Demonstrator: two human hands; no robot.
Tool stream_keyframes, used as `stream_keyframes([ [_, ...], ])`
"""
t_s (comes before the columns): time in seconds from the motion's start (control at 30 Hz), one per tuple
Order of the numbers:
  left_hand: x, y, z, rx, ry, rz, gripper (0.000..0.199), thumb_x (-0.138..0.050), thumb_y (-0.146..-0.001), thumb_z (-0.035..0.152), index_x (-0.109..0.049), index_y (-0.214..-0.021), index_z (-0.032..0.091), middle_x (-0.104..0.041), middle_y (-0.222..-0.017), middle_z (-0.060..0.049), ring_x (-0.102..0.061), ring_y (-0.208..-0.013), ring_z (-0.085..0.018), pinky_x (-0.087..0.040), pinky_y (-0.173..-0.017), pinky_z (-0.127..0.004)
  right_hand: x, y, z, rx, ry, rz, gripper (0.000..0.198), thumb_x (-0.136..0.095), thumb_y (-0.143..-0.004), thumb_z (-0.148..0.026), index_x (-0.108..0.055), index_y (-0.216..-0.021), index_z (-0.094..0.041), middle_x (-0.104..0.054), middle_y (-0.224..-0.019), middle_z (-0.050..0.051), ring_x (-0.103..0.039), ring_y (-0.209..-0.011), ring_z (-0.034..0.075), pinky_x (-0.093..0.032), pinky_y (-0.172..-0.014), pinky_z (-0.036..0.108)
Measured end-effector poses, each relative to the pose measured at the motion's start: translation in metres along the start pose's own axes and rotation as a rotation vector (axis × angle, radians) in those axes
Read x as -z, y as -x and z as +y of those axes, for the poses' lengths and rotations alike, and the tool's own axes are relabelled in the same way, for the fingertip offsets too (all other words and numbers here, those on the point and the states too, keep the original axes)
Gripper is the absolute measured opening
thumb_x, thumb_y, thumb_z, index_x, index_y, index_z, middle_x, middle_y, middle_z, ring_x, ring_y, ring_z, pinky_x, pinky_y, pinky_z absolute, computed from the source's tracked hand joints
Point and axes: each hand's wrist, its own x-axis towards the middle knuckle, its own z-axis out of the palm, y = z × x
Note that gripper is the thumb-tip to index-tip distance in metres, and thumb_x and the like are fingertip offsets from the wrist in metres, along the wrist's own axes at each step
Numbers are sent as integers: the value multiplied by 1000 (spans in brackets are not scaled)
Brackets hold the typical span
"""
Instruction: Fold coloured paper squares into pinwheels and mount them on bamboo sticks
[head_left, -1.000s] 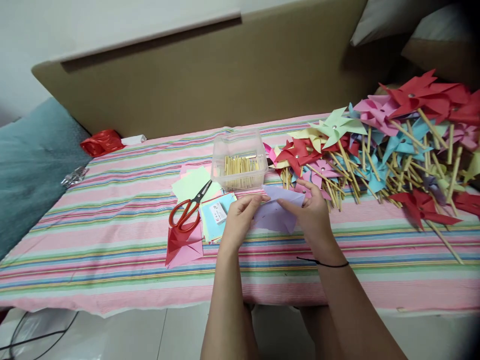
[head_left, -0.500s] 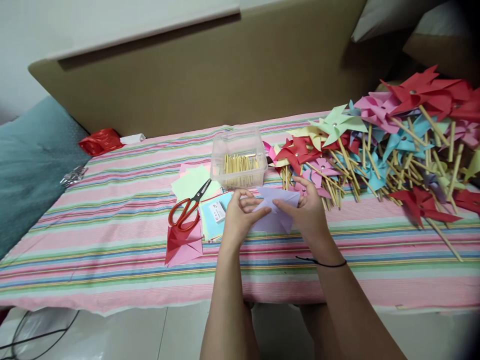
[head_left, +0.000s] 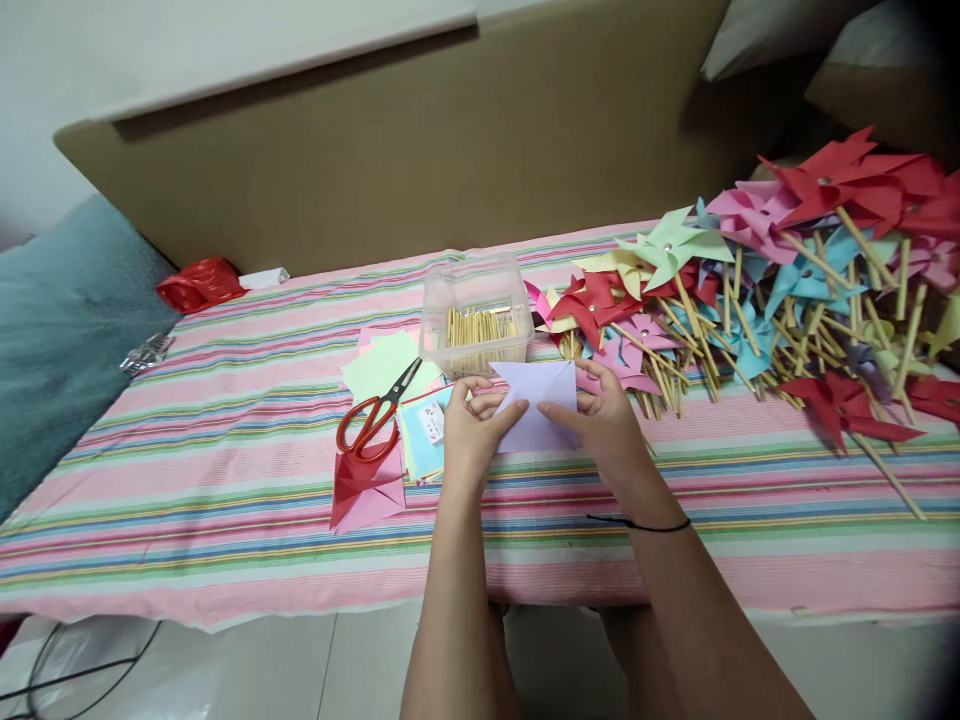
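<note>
Striped cloth (head_left: 262, 545) under everything. Pinwheels (head_left: 750, 340) heaped right, probably to free up working room. Clear tub (head_left: 514, 355) sits within easy reach, just beyond the hands. Left hand (head_left: 472, 430) and right hand (head_left: 611, 420) both pinch the purple paper (head_left: 536, 385) between them — thumbs on top, likely steadying it — though hidden fingertips are hard to judge.

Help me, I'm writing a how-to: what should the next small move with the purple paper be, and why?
Probably bend a corner of the purple paper toward its middle with the right hand while the left hand steadies it: both hands hold it and it looks flat, whereas the pale green pinwheel has blades drawn to its centre.
</note>
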Motion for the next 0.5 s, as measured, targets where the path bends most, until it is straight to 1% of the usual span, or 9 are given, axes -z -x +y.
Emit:
stream_keyframes([
  [0.13, -1, 1, 1, 1, -15, 12, 53, -85, -54, 27, -45, -87, 21, -69, -65, 3, -59, -50, -10, -48, -56, -22, 2, -1, 1, 27, 32, -7, 88, -85, -57, -34, -38, -131, -23, -74, -75, 3, -70, -65, 25, -57, -60, 39],
  [0.23, -1, 1, 2, 6, -23, 25, 53, -85, -54, 27, -44, -88, 21, -69, -64, 3, -57, -46, -9, -47, -53, -21, 2, -1, 1, 44, 36, -12, 89, -85, -56, -34, -38, -131, -23, -73, -73, 3, -70, -64, 25, -57, -60, 39],
  [0.37, -1, 2, 3, 9, -43, 25, 52, -83, -57, 27, -43, -89, 22, -69, -64, 4, -55, -42, -9, -45, -49, -21, 3, -1, 2, 46, 57, -23, 90, -85, -56, -36, -38, -132, -24, -73, -72, 3, -70, -65, 27, -58, -60, 42],
  [0.5, -1, 2, 3, 11, -40, 25, 53, -83, -56, 28, -43, -89, 22, -68, -64, 4, -56, -43, -9, -46, -49, -21, 3, -2, 3, 37, 61, -35, 90, -85, -57, -36, -38, -132, -25, -73, -72, 2, -70, -67, 27, -58, -61, 42],
])
